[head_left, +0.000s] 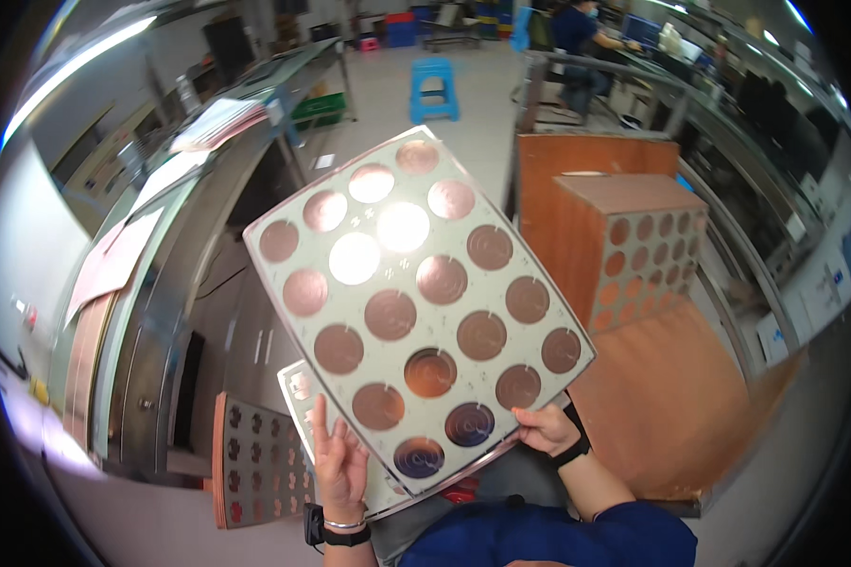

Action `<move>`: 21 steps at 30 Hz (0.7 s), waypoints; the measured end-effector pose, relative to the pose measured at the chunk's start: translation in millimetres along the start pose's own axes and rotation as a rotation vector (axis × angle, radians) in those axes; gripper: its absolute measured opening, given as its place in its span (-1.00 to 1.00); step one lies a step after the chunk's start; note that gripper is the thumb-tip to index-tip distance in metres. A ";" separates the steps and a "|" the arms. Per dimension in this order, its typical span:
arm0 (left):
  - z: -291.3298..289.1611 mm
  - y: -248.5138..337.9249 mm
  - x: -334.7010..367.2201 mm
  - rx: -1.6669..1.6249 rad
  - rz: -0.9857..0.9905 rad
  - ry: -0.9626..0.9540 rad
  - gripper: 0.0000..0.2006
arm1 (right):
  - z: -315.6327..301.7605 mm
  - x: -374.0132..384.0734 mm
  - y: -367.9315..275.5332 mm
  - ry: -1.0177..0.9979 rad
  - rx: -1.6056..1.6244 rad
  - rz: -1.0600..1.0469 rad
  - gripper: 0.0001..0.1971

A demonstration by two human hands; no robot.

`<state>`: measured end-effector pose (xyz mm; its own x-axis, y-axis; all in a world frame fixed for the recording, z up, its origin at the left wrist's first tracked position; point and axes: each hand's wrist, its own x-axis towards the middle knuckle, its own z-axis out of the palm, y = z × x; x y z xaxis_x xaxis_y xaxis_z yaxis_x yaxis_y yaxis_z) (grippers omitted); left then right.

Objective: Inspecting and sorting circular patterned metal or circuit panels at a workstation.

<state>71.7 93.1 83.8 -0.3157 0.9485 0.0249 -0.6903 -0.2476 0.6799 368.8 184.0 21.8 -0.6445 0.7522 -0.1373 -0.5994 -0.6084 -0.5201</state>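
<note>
A large pale panel with rows of round copper patches [442,280] is tilted up in front of me, bright glare on its upper part. My right hand [547,431] pinches its lower right edge, thumb on the front face. By its lower left edge is my left hand [341,468], its fingers stretched upward and apart; whether it touches the panel I cannot tell. A second pale panel [298,389] with copper patches lies beneath, mostly hidden by the first and partly by my left hand.
A stack of panels with cross-shaped patches [260,463] stands at lower left. On the right, more round-patch panels [633,255] lean on a brown board-covered rack [662,397]. A long bench [199,189] runs along the left. Farther off are a blue stool [433,90] and a seated person [577,47].
</note>
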 end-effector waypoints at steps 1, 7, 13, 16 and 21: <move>-3.0 -3.0 -0.1 -0.005 0.010 -0.014 -0.34 | -0.7 -1.4 -4.7 -0.031 0.023 -0.084 -0.57; -27.8 -11.2 -5.7 0.139 -0.114 0.042 -0.49 | 5.1 -23.1 -56.9 0.172 -0.006 -0.630 -0.66; -42.0 -16.3 -11.5 0.210 -0.126 0.119 -0.56 | -4.2 -37.0 -93.7 0.662 -0.113 -1.220 -0.65; -41.7 -18.7 -10.2 0.216 -0.144 0.145 -0.57 | -29.3 -41.7 -94.4 0.867 -0.191 -1.309 -0.62; -38.6 -15.1 -2.2 0.242 -0.131 0.141 -0.59 | -83.7 -51.2 -96.4 1.140 -0.120 -1.301 -0.65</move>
<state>57.7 87.2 45.2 -0.3334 0.9282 -0.1653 -0.5615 -0.0547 0.8256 499.3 225.3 8.4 0.8558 0.5136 -0.0619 -0.3421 0.4721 -0.8125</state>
